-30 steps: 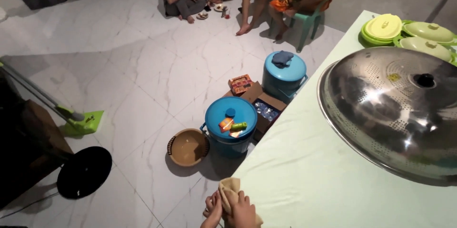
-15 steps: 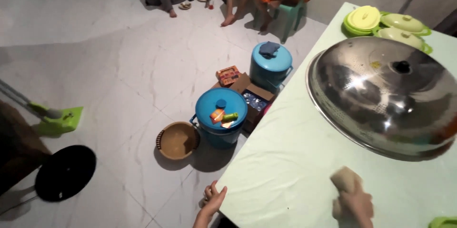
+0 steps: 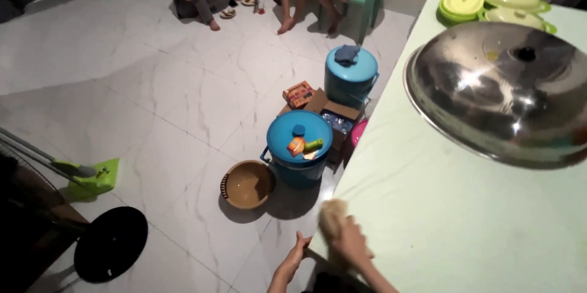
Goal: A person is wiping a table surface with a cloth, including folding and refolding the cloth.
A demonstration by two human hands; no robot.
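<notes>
Cloth (image 3: 332, 215) bunched under right hand (image 3: 350, 243), fingers (image 3: 342, 232) closed over it, at near left corner of desk (image 3: 440, 207). Left hand (image 3: 296, 255) grips desk edge just left, fingers curled; blurred. Judged step: wiping; best press cloth flat, keep strokes on desk, steer clear of steel dome (image 3: 504, 88) far right. Blue bins (image 3: 299, 146) on floor, left.

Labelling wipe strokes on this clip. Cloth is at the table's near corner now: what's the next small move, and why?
Probably a stroke to the right and away along the table. The right hand presses the tan cloth at the near left corner, so the wide bare stretch of pale green top lies that way, short of the big steel dome cover. The left hand grips the table edge, bracing.
</notes>
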